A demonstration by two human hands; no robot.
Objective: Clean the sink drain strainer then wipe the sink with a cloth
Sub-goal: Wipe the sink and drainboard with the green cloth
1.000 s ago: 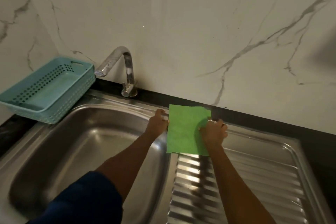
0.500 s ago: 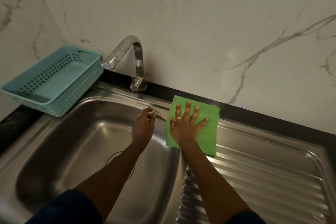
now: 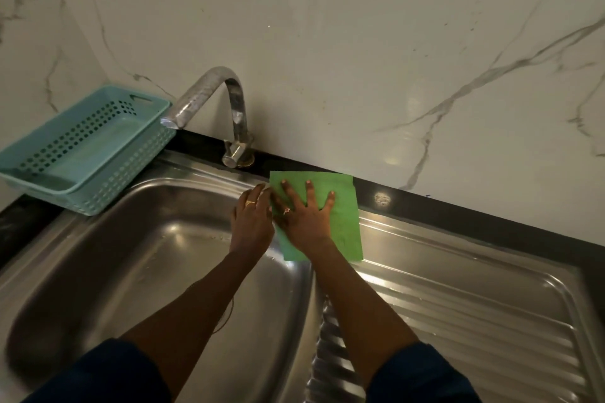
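Observation:
A green cloth (image 3: 343,222) lies flat on the steel rim at the back, between the sink basin (image 3: 131,255) and the drainboard (image 3: 458,304). My right hand (image 3: 304,216) presses flat on the cloth with fingers spread. My left hand (image 3: 252,222) hovers over the basin's back right corner, its straight fingertips touching the cloth's left edge. The drain strainer is not visible; my forearms cover part of the basin floor.
A curved steel tap (image 3: 209,88) stands behind the basin, spout pointing left. At the back left a teal plastic basket (image 3: 82,147) sits on the black counter. The marble wall (image 3: 360,59) rises right behind the cloth. Small crumbs speckle the basin.
Both hands first held the cloth by its sides. The right hand then spread flat on it, and the left hand let go and now touches the cloth's left edge again.

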